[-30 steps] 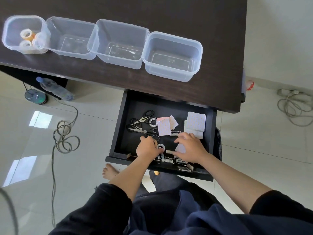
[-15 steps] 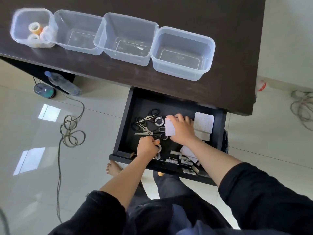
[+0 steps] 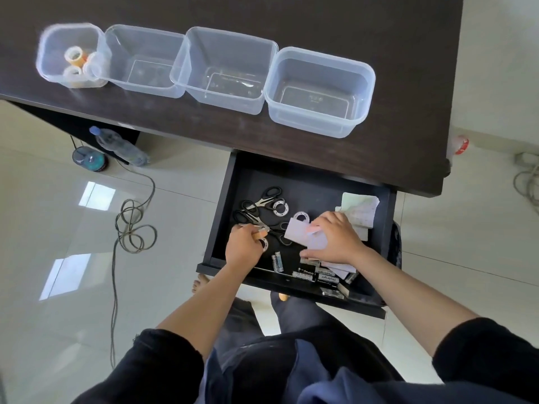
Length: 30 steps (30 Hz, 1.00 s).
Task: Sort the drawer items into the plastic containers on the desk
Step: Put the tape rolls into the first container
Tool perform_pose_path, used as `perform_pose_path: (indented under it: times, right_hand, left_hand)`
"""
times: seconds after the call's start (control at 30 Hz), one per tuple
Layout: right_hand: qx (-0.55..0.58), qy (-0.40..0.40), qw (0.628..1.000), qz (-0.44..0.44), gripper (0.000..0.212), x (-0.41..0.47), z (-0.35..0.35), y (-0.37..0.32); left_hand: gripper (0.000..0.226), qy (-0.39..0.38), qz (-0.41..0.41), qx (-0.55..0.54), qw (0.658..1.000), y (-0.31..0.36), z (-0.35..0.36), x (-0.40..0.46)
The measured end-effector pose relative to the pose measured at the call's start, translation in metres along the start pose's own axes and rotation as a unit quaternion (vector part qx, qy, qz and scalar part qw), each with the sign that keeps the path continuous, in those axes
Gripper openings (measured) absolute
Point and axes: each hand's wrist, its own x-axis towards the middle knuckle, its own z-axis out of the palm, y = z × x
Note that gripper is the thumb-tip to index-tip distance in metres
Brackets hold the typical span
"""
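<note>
In the open drawer, at 6 o'clock from the containers on the tabletop, the left hand pinched a tape roll while the right hand gripped paper notes, probably to collect one kind each.

What the left hand gripped stayed mostly hidden; the right hand covered part of the paper notes.

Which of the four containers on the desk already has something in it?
The leftmost container, the smallest: it holds tape rolls. The other three are empty.
</note>
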Motion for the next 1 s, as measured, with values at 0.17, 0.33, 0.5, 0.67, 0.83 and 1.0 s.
perform_pose_path:
  times: [0.17, 0.33, 0.5, 0.67, 0.83, 1.0]
  right_hand:
    - [0.092, 0.079, 0.992, 0.035, 0.035, 0.015, 0.01, -0.011]
    - [0.126, 0.081, 0.985, 0.084, 0.026, 0.037, 0.005, -0.03]
    - [0.117, 0.041, 0.99, 0.07, 0.03, 0.053, 0.006, -0.038]
    - [0.06, 0.01, 0.998, 0.01, 0.023, 0.067, -0.004, -0.043]
    - [0.011, -0.017, 0.998, -0.064, 0.035, 0.075, -0.008, -0.047]
    - [0.069, -0.051, 0.996, 0.007, 0.021, 0.084, -0.007, -0.051]
  left_hand:
    - [0.029, 0.003, -0.003, 0.008, 1.0, -0.004, -0.002, 0.002]
    - [0.027, 0.01, -0.004, -0.001, 1.0, -0.005, -0.001, 0.004]
    - [0.025, 0.012, -0.011, -0.012, 1.0, -0.008, 0.0, 0.006]
    - [0.026, 0.012, -0.012, -0.023, 1.0, -0.01, -0.001, 0.005]
    - [0.024, 0.01, -0.01, -0.024, 1.0, -0.012, -0.002, 0.003]
    - [0.017, 0.005, -0.008, -0.017, 1.0, -0.014, -0.006, 0.006]
